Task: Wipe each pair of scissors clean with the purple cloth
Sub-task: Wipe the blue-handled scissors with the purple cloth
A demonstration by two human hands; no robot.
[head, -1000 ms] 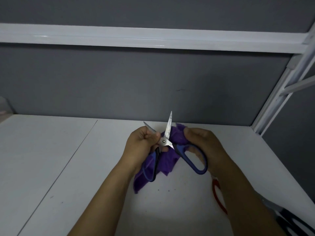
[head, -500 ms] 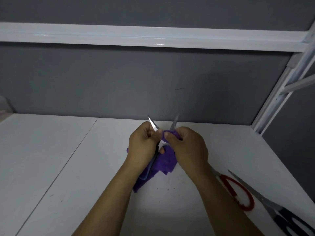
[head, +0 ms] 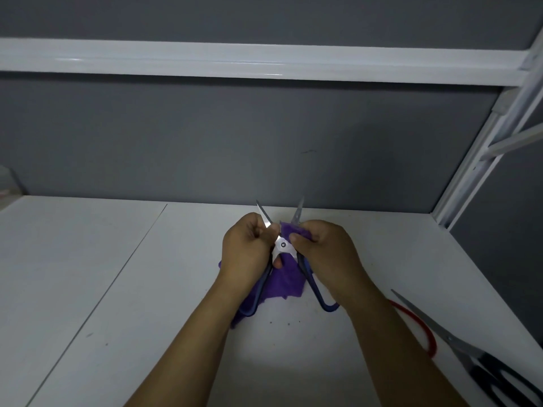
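Observation:
Blue-handled scissors are held up over the white table, their blades spread apart and pointing away from me. My left hand grips the left blade and handle side. My right hand pinches the purple cloth around the base of the right blade. The cloth hangs down between both hands behind the scissors. One blue handle loop sticks out below each wrist.
Red-handled scissors lie on the table at the right, partly behind my right forearm. Black-handled scissors lie near the right front corner. A grey wall and a white shelf rail stand behind.
My right hand left the blue handle and now pinches the cloth on the right blade near the pivot. The blades have spread wider. The right handle loop shows again below my wrist.

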